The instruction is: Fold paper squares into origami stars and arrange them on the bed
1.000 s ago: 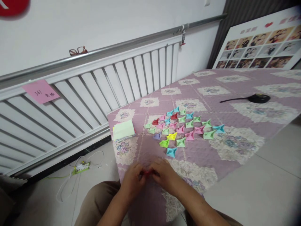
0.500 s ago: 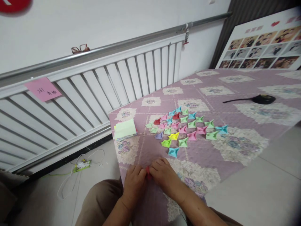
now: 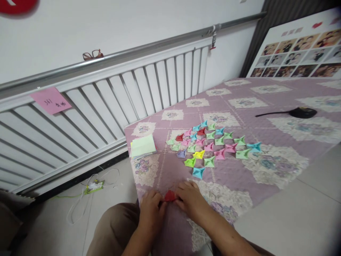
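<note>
A small red folded paper [image 3: 170, 196] lies between my two hands near the front of the table. My left hand [image 3: 152, 207] pinches its left edge, and my right hand [image 3: 189, 197] grips its right side with the fingers curled. Beyond them, several folded paper pieces are spread in rows, among them a blue one [image 3: 198, 172], a yellow one [image 3: 198, 154] and a lime green one [image 3: 190, 162]. Left of these sits a stack of paper sheets [image 3: 144, 146], pale green on top.
The flowered purple tablecloth [image 3: 167, 170] covers the table. A black ladle-like object [image 3: 303, 112] lies at the right. Behind stands a white radiator [image 3: 119, 94] with glasses [image 3: 93, 54] above. A power strip [image 3: 93, 187] is on the floor at left.
My hands have moved slightly apart, and more of the red paper shows between them, wider than before. The whole view has shifted a little.
</note>
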Demonstrator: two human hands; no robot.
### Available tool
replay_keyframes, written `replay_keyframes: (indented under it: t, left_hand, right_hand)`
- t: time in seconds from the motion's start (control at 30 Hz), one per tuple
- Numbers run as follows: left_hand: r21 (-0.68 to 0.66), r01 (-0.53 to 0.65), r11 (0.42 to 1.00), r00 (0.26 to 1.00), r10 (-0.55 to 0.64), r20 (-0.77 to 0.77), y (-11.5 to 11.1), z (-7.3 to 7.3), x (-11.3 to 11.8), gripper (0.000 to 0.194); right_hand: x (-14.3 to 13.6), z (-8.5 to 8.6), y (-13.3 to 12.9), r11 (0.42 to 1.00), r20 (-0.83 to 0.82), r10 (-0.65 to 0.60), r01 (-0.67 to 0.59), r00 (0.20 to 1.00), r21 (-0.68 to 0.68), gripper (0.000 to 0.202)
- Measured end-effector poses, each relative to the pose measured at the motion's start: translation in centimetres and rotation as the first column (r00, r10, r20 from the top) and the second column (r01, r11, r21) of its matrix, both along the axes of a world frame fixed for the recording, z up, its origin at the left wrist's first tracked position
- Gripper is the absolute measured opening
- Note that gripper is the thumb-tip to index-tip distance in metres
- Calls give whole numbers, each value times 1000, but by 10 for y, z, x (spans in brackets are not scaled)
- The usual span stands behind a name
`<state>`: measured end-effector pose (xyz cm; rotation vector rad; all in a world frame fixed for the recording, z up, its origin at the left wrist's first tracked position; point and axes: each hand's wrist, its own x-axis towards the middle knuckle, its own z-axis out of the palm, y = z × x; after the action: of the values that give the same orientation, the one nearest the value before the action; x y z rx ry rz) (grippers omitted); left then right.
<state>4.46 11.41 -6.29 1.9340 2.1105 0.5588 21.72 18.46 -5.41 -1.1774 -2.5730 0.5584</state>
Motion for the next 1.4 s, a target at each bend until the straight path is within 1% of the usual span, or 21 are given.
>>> replay_keyframes:
  t: [0.07,0.2,0.43,0.6,0.73,0.93,1.07,1.27,1.4]
  left_hand:
    - [-26,-23,999,1000,23,5,2,0,-1,6]
    - [-65,-31,997,1000,31,1,5,1,-2,14]
    - [-126,-72,989,996,66,-53,8,6,2,24]
    - [-166,-93,982,992,78,-99,12,11,5,20]
    - [-209,-113,971,989,89,-122,15,14,4,19]
    - [-235,-143,961,989,128,-78,17,16,6,12]
    - [-220,-153,963,988,145,-55,17,17,8,8]
    - [-221,-147,964,989,139,-48,17,17,8,8]
    - [-204,-150,967,989,143,-48,16,14,9,8]
  right_hand:
    - [1,2,0,1000,-11,-21,21,1000,-17,11]
    - [2,4,0,999,-17,-43,42,999,-25,13]
    - [-1,8,0,994,45,-109,110,993,-18,17]
    - [-3,11,0,988,100,-151,152,984,-9,17]
    - [-4,11,1,988,129,-150,152,980,-7,17]
    - [-6,8,2,986,134,-167,164,977,28,17]
    - [-4,8,1,985,108,-174,174,979,10,17]
    - [4,8,-2,990,-41,-126,123,991,-65,13]
    - [5,6,-1,989,-32,-121,118,992,-84,11]
